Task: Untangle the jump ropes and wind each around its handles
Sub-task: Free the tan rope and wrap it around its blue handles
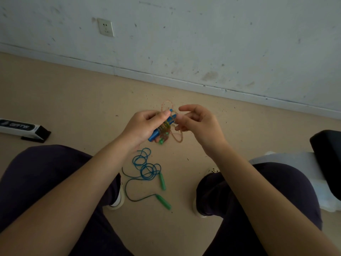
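- Gripping the blue handles, the left hand holds them above the floor, orange rope wound round them.
- The right hand pinches a loose orange loop.
- A blue rope with green handles lies on the floor between the feet.

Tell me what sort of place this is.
Probably a bare, worn indoor room, someone seated low over the floor. Signs: a scuffed white wall with a wall socket, a tan floor flecked with debris, and a baseboard along the wall.

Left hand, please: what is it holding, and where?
The left hand grips the blue handles around their middle, orange rope wound around them.
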Available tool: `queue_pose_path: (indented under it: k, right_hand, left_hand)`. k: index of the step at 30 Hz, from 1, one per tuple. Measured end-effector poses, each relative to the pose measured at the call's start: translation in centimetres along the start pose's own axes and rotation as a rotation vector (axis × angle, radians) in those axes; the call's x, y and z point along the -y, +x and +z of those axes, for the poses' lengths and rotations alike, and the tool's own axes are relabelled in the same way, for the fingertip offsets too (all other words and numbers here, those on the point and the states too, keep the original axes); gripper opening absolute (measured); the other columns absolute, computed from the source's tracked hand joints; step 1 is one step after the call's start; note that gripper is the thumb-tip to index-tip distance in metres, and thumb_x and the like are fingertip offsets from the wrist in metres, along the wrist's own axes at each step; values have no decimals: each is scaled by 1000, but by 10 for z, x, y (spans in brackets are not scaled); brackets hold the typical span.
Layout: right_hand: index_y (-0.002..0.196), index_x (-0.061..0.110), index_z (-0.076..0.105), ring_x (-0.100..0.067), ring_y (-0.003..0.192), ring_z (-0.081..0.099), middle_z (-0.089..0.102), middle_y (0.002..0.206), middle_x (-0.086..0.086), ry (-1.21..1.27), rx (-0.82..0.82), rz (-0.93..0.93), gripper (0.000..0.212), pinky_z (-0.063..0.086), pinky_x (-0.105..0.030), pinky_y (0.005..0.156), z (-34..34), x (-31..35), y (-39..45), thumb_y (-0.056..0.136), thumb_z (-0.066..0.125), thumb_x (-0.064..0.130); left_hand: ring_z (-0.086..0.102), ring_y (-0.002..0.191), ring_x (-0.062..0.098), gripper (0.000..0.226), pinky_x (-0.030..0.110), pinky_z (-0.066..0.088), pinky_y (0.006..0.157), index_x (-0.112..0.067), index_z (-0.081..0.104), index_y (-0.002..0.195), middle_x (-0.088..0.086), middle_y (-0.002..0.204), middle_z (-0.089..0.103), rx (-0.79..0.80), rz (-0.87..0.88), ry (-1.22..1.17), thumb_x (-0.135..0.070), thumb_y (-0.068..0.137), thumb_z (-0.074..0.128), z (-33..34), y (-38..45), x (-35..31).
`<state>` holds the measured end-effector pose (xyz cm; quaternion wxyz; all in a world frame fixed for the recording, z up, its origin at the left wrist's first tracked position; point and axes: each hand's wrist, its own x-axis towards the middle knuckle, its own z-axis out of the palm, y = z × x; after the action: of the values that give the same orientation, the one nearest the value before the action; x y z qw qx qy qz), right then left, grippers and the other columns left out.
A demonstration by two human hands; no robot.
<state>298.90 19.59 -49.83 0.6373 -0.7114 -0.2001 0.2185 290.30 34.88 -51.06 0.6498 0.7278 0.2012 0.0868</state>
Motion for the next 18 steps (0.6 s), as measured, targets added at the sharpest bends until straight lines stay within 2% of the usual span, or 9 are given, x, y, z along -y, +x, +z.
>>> queue_pose_path:
  k: [2,5,8,11,14,16,18]
  right_hand:
    - [107,5,65,-17,66,68,71,74,-4,-62,18,16,24,53,-23,64,-2,-1,1,86,74,13]
    - [92,9,69,-12,68,64,69,78,-6,-151,31,10,12,53,-24,67,-4,-5,2,83,77,11]
    - [83,14,67,-15,81,62,68,87,-6,-188,2,-65,10,54,-32,79,-6,-4,3,82,77,14]
    - [87,12,64,-22,93,65,69,93,-10,-43,-9,-103,6,52,-37,92,-10,-1,4,89,69,12]
    - [91,11,54,-28,100,68,71,98,-14,236,30,-107,8,51,-38,97,-13,2,6,96,56,5]
    - [91,10,48,-33,97,67,70,96,-16,401,52,-108,11,51,-40,96,-17,3,8,100,48,4]
    - [91,11,46,-32,91,66,68,90,-14,420,38,-108,12,53,-38,88,-20,5,8,101,44,5]
  left_hand:
    - [55,43,14,35,23,44,45,-6,72,86,-1,56,63,28,9,24,-38,95,62,1,-3,-2]
    - [55,44,12,37,21,45,45,-2,72,92,-3,53,63,57,11,90,-38,94,63,2,-4,-3]
    - [55,43,11,34,20,44,44,-9,71,84,-3,51,64,30,-27,125,-39,95,63,1,-3,-2]
    - [57,47,17,37,27,45,51,-10,73,84,8,70,74,-17,-82,144,-46,92,64,-2,2,3]
    - [59,49,18,42,31,47,55,-8,74,88,14,81,75,-42,-124,165,-50,91,65,-6,8,10]
    - [59,47,18,40,33,47,56,-10,73,86,15,81,75,-53,-140,185,-49,90,65,-8,10,14]
    - [59,47,18,39,34,47,55,-12,72,83,15,81,75,-81,-149,230,-49,90,65,-9,12,18]
